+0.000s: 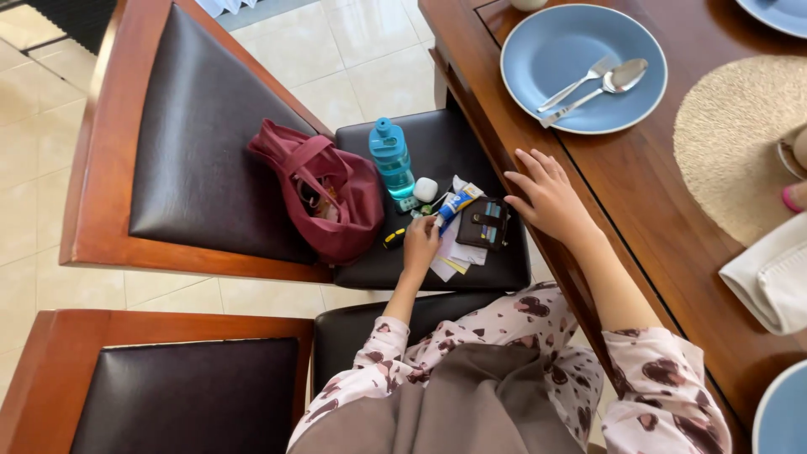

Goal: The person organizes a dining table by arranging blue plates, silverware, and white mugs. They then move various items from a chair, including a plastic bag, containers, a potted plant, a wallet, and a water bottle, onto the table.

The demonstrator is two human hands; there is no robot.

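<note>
While the left hand (420, 240) closes its fingers round a small white-and-blue tube (454, 204), lifted just above the papers (450, 256) on the black chair seat (437, 147), the right hand (551, 197) rests open and empty, fingers spread, on the near edge of the wooden table (664, 202). Dark wallet (483, 224) lies just right of the tube; blue bottle (392, 157) and maroon bag (328, 193) stand to the left.

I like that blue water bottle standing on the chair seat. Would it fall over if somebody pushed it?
Probably, yes. The clear blue plastic water bottle stands tall and narrow on the dark padded chair seat, so a push near its cap would likely tip it. It looks full, so it may feel heavy for its size. Lying down, its round body would likely roll toward the soft maroon fabric bag.
</note>
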